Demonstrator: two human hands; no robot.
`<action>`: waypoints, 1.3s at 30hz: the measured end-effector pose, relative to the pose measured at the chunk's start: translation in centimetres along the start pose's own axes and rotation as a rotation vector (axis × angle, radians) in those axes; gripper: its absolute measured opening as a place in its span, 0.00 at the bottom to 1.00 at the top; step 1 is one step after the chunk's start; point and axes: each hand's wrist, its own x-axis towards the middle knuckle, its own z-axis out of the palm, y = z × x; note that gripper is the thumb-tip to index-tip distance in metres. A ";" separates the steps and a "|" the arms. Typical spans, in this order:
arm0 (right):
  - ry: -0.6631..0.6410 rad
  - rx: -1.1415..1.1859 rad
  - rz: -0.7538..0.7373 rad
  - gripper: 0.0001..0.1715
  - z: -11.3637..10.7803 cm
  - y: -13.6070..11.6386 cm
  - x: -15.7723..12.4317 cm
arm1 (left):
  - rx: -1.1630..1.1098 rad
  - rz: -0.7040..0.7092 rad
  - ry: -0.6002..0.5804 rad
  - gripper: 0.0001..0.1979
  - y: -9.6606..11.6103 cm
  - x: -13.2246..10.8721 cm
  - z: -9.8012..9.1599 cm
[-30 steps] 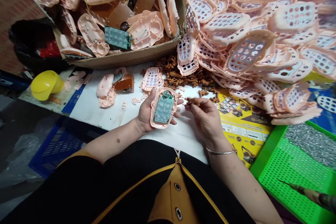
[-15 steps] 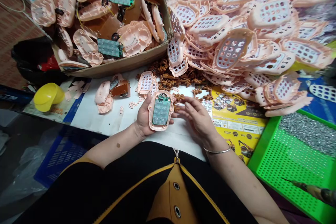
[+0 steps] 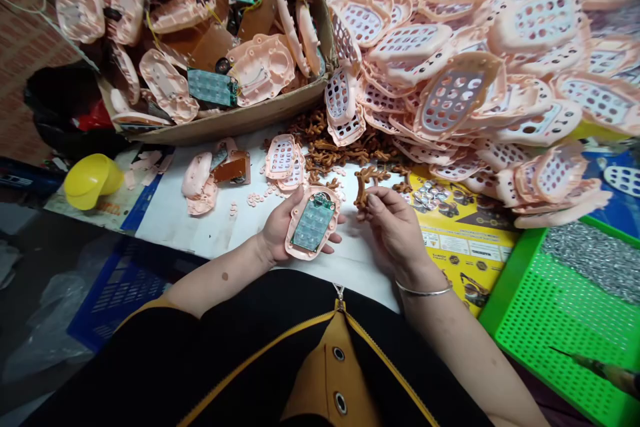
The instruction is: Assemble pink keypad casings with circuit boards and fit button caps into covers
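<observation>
My left hand is closed around a pink plastic shell half, its open side facing up. Inside that shell lies a green circuit board under a clear keypad sheet. To the right, my right hand pinches a brown antler-shaped plastic piece between thumb and fingers, just above the white table surface, apart from the shell. Behind both hands is a heap of similar brown pieces. Two pink shell fronts with holes lie beyond my left hand.
A cardboard box of pink shells and boards stands at back left. Perforated pink fronts are piled at back right. A green basket holding screws and a screwdriver is at right. A yellow cup-like part sits left.
My right hand has closed on a brown antler-shaped piece and lifted it, moving slightly right. The shell in my left hand has tilted a little clockwise and shifted slightly right and down.
</observation>
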 end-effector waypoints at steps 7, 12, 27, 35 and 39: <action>-0.107 -0.071 -0.042 0.18 -0.1 -0.6 -0.3 | -0.009 -0.122 -0.020 0.33 -0.6 0.3 0.0; -0.141 -0.255 -0.157 0.12 -0.4 -0.6 -0.4 | -0.006 -0.130 0.004 0.31 -0.7 0.3 -0.1; -0.261 -0.601 -0.510 0.11 -0.3 -1.1 -0.3 | 0.024 -0.225 -0.009 0.32 -0.9 -0.8 0.4; -0.279 -0.349 -0.231 0.21 0.0 -0.7 -0.8 | -0.010 -0.203 -0.061 0.37 -1.2 -1.9 0.3; -0.263 -0.108 -0.055 0.27 0.2 -0.5 -0.7 | 0.002 -0.199 -0.067 0.37 -1.9 -2.3 0.6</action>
